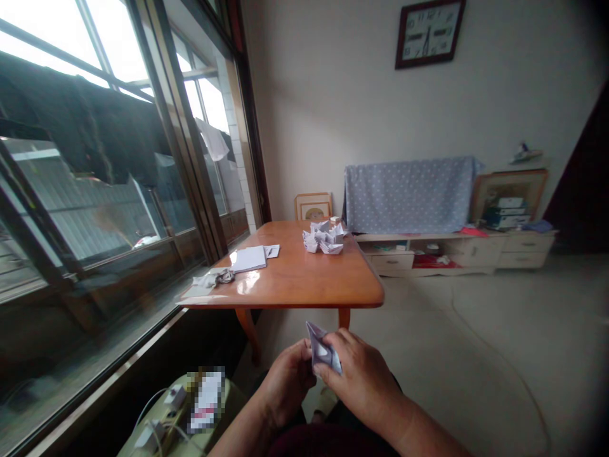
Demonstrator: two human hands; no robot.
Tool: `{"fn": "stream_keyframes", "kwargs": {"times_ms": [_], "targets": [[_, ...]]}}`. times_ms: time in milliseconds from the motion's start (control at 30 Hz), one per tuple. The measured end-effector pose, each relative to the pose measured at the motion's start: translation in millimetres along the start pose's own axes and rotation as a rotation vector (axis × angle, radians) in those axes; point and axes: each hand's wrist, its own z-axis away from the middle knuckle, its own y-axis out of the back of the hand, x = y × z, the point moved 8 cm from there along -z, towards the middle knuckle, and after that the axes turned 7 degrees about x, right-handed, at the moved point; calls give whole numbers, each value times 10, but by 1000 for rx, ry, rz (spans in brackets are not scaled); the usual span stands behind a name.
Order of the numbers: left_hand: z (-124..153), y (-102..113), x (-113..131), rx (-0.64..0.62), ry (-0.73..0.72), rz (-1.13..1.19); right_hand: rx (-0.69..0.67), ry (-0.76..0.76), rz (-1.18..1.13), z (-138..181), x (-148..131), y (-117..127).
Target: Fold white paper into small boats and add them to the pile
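A small folded paper (320, 350), whitish with a purple tint, is held up in front of my lap, below the table's near edge. My left hand (290, 377) pinches its left side, fingers curled in. On the other side my right hand (354, 365) grips it between thumb and fingers. The paper has a pointed upper corner and an opened fold; its exact shape is partly covered by my fingers. Farther off, a cluster of similar folded paper pieces (323, 240) sits on the wooden table (304, 279).
A stack of white paper (249, 259) and a crumpled grey cloth (219, 277) lie at the table's left. A stool (178, 406) with chargers and cables stands low left, beside the window. A low cabinet (390, 263) runs along the wall. A cable (495, 352) crosses the floor.
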Motion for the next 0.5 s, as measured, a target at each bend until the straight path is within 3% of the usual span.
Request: {"fn": "stream_keyframes", "kwargs": {"times_ms": [500], "targets": [[-5,25,-35,-7,-12,139,-30,9,25,14,-30,-18]]}}
